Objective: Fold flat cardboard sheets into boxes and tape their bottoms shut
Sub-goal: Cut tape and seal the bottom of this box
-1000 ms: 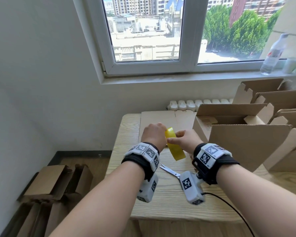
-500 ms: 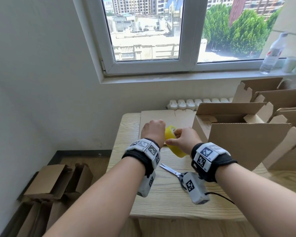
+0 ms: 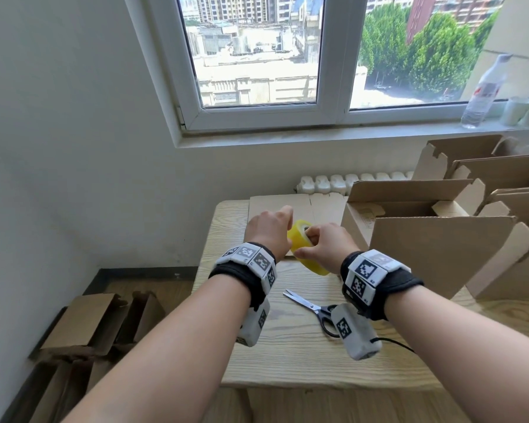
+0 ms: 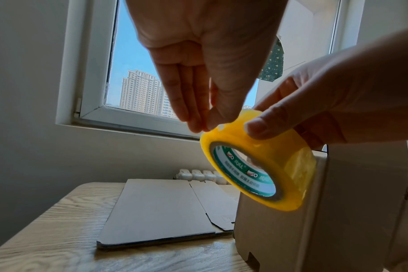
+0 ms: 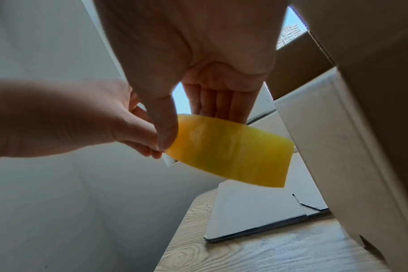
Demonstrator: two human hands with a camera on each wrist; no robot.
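Right hand [image 3: 324, 242] grips the tape roll [image 4: 263, 165]; left hand [image 3: 268, 228] fingertips pinch at its rim above the table [image 3: 287, 355].

This looks like a plain spare room in a flat, high up in a city and used for packing work; beyond the hands [image 3: 293, 239] a white-framed window [image 3: 333, 114] gives onto tower blocks and treetops, with a white radiator [image 3: 345, 181] under its sill. Under the hands stands a small wooden table [image 3: 287, 355]; to their right folded cardboard boxes [image 3: 440, 239] crowd it, and down to their left flattened cartons [image 3: 83, 325] lie on a wood floor by a bare white wall.
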